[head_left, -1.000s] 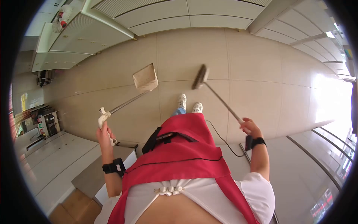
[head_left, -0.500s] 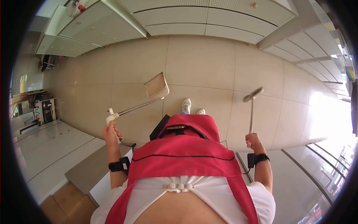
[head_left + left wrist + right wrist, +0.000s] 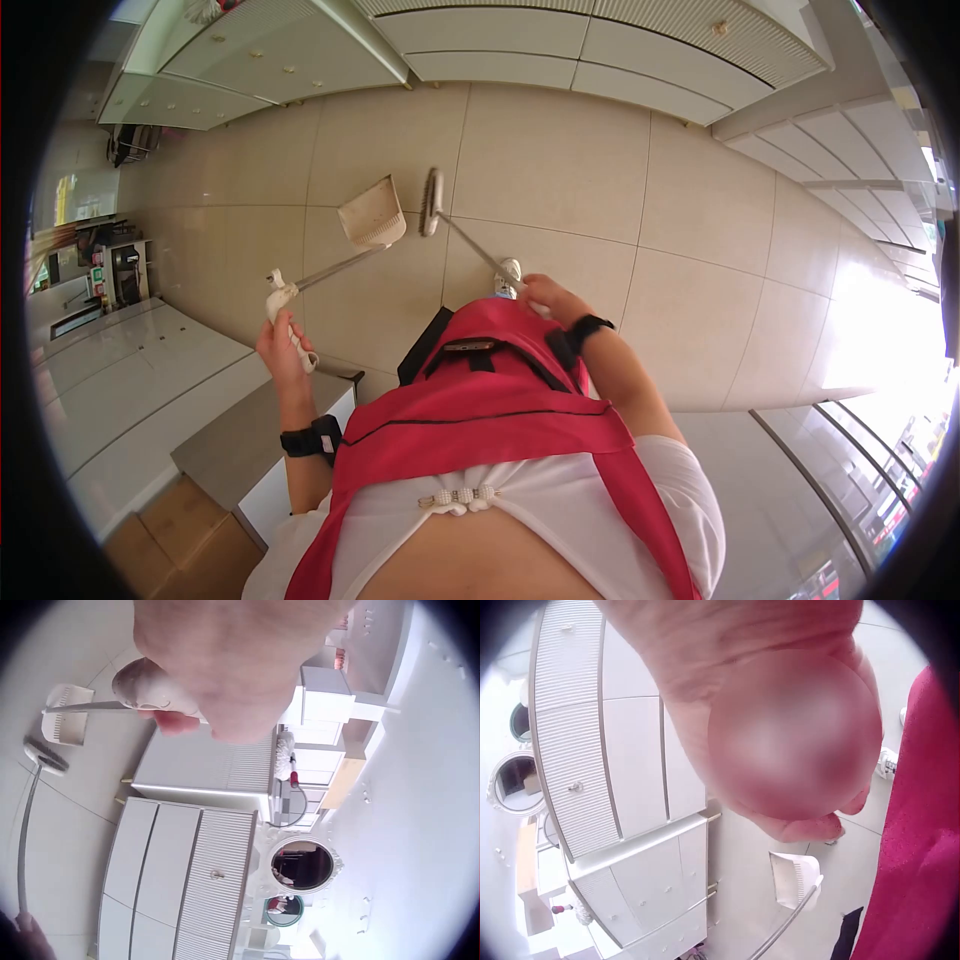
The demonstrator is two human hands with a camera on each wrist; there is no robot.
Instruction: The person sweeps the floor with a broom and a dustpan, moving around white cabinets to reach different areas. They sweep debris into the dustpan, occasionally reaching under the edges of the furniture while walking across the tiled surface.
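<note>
My left hand point(image 3: 283, 345) grips the white handle of a long-handled dustpan point(image 3: 370, 218). The pan's ribbed tray lies low over the floor, with its open edge toward the upper left. In front of my body, my right hand point(image 3: 553, 298) holds the end of a broom's thin pole. The broom's bristled head point(image 3: 431, 203) sits just right of the dustpan, a small gap between them. Both tools also show in the left wrist view, the dustpan point(image 3: 71, 729) beside the brush. In the right wrist view, a round blurred patch covers much of my right hand point(image 3: 780, 735).
Pale tiled floor point(image 3: 545, 165) spreads around my feet. White drawer cabinets point(image 3: 500, 45) line the far wall. A grey-topped unit point(image 3: 260, 440) stands close by my left arm, with cardboard boxes point(image 3: 185, 530) beside it. A white shoe point(image 3: 509, 272) shows beneath the red apron point(image 3: 500, 400).
The broom swung out to the right, then came back left to beside the dustpan; my right hand moved in front of my body. My left hand keeps its hold on the dustpan.
</note>
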